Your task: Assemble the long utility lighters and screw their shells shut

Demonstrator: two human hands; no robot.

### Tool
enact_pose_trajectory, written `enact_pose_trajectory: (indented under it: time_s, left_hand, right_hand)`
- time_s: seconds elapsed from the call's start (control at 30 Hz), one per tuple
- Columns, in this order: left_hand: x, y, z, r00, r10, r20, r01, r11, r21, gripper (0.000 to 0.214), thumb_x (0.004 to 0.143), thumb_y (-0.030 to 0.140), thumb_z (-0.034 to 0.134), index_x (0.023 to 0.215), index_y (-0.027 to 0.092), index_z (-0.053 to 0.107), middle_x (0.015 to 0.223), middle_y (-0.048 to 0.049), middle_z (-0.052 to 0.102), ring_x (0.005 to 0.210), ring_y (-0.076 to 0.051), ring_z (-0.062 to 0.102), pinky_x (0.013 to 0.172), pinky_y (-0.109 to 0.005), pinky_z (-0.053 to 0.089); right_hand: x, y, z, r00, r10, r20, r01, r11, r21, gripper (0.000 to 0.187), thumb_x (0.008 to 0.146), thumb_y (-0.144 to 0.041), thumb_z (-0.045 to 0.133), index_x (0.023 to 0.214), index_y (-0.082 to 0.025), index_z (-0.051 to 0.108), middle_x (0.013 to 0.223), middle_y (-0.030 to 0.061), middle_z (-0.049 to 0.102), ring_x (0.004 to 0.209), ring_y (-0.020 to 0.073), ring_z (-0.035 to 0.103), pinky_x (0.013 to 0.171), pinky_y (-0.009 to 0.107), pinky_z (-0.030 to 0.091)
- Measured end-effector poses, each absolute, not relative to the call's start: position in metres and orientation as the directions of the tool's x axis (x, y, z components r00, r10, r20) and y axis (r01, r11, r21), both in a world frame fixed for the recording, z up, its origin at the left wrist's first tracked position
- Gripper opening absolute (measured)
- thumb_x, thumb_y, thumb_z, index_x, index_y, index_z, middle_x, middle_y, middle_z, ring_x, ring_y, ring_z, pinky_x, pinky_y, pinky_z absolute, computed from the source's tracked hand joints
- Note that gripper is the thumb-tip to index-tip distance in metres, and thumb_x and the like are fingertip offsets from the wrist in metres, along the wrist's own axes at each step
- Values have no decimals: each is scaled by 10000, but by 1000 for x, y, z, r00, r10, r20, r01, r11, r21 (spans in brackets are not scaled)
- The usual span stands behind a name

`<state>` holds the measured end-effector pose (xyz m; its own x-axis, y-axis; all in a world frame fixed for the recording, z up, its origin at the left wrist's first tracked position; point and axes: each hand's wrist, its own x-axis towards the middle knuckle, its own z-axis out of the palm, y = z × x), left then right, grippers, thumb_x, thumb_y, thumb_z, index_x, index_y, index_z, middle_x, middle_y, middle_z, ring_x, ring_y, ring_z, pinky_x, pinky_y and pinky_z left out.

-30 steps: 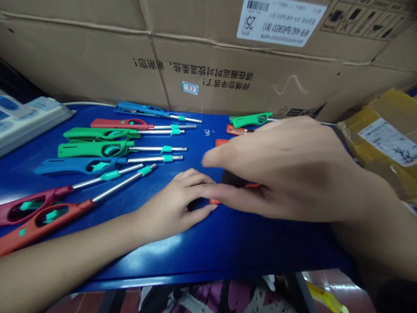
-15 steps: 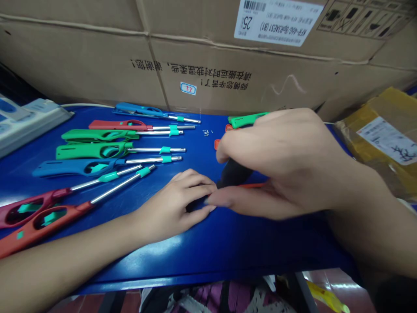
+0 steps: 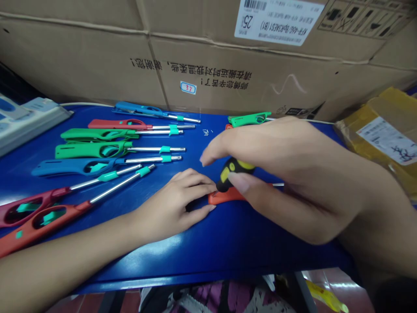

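Observation:
An orange long-necked lighter (image 3: 224,197) lies on the blue tabletop, its metal tube partly hidden by my right hand. My left hand (image 3: 187,198) is closed on the lighter's left end with thumb and fingertips. Over that end leans a short screwdriver (image 3: 232,171) with a black and yellow handle; its tip is hidden. My right hand (image 3: 286,169) is around the screwdriver handle, thumb against its near side and index finger stretched out beyond it. The other fingers are hidden behind the hand.
Several lighters, among them a blue one (image 3: 78,166) and a green one (image 3: 93,150), lie on the left. Tiny screws (image 3: 206,132) lie ahead. Another green lighter (image 3: 249,118) sits by the large carton (image 3: 97,65). A power strip (image 3: 29,121) and a taped parcel (image 3: 381,134) flank the table.
My right hand has loosened and spread its thumb and index finger, shifting slightly right, so the yellow of the screwdriver handle now shows. My left hand has stayed in place.

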<state>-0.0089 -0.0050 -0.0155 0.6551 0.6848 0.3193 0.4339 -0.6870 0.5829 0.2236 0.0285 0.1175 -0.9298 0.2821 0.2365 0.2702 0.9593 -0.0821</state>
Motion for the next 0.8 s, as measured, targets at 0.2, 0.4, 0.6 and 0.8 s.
enact_pose_trajectory:
  time_s: [0.2, 0.4, 0.6, 0.8]
  left_hand:
    - [-10, -7, -15, 652, 684, 328, 433, -690, 580, 270, 1008, 251, 666, 1270, 235, 728, 1256, -75, 750, 1141, -255, 686, 1027, -428, 557]
    - [-10, -6, -17, 656, 675, 337, 426, -700, 572, 251, 1025, 251, 649, 1262, 237, 730, 1264, -85, 741, 1184, -263, 656, 1048, -454, 545]
    - [-9, -6, -15, 657, 689, 304, 446, -681, 580, 235, 1022, 267, 646, 1235, 224, 737, 1206, -81, 737, 1104, -258, 658, 979, -435, 566]
    - [-9, -6, -15, 655, 679, 330, 434, -696, 571, 244, 1014, 246, 659, 1249, 222, 723, 1250, -84, 740, 1167, -271, 664, 1038, -457, 543]
  right_hand:
    - [224, 34, 112, -846, 402, 350, 435, 900, 18, 436, 1111, -461, 407, 808, -208, 592, 633, -23, 492, 582, 142, 463, 555, 322, 234]
    - [226, 36, 116, -920, 317, 232, 278, 943, -184, 263, 1063, -200, 370, 1071, -190, 633, 1011, 31, 701, 827, 144, 622, 703, 288, 418]
    - [222, 38, 108, -875, 356, 329, 417, 899, 136, 438, 1110, -552, 422, 974, -216, 667, 694, -30, 582, 570, 152, 494, 541, 320, 226]
    - [225, 37, 112, -925, 306, 225, 294, 952, -87, 296, 1082, -252, 346, 1193, -175, 610, 1027, 21, 700, 811, 153, 612, 614, 316, 357]
